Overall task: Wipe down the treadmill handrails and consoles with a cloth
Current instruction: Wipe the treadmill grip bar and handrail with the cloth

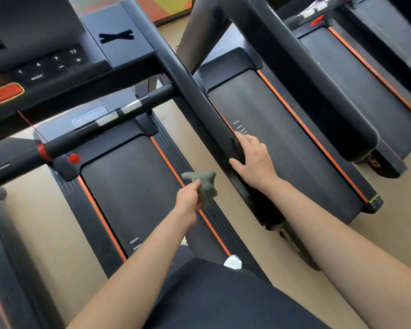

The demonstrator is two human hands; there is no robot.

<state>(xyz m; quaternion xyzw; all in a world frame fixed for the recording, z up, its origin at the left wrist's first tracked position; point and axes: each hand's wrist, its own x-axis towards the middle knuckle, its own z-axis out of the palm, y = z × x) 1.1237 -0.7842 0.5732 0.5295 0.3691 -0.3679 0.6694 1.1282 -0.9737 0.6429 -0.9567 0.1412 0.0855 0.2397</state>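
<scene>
While the right hand grips the handrail, the left hand pinches the cloth.

I log this as a gym: several black treadmills side by side on a tan floor, console with MODE keys.

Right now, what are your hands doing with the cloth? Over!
Left hand pinches green cloth, off the handrail. Right hand grips handrail. Nothing in the way.

Bare forearms, a dark navy garment at the waist, one white shoe.
</scene>
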